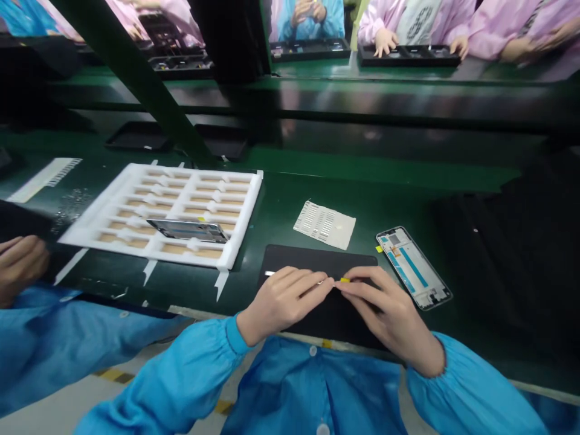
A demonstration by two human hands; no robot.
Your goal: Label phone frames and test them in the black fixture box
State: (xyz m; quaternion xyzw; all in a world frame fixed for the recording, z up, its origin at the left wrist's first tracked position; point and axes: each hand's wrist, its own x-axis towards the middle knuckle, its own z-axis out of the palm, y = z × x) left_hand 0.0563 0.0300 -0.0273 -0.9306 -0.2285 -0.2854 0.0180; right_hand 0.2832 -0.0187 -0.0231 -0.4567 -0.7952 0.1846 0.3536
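My left hand [290, 294] and my right hand [385, 302] meet fingertip to fingertip above a black mat [312, 257]. Both are closed in a pinch. A small yellow tab [345, 280] shows at my right fingertips, and a tiny shiny bit at the left ones; what they belong to is hidden by the fingers. A short white strip [269, 273] sticks out left of my left hand. Right of the mat lies an open phone frame [413, 269] with blue strips. Behind the mat is a sheet of small silver strips [324, 225].
At left, a white foam tray [181, 175] with slots holds another phone frame [188, 230] standing on edge. A co-worker's hand [22, 266] is at far left. Black trays [140, 136] lie behind, under a slanted green post [131, 72]. Dark cloth [507, 241] lies right. Several people work opposite.
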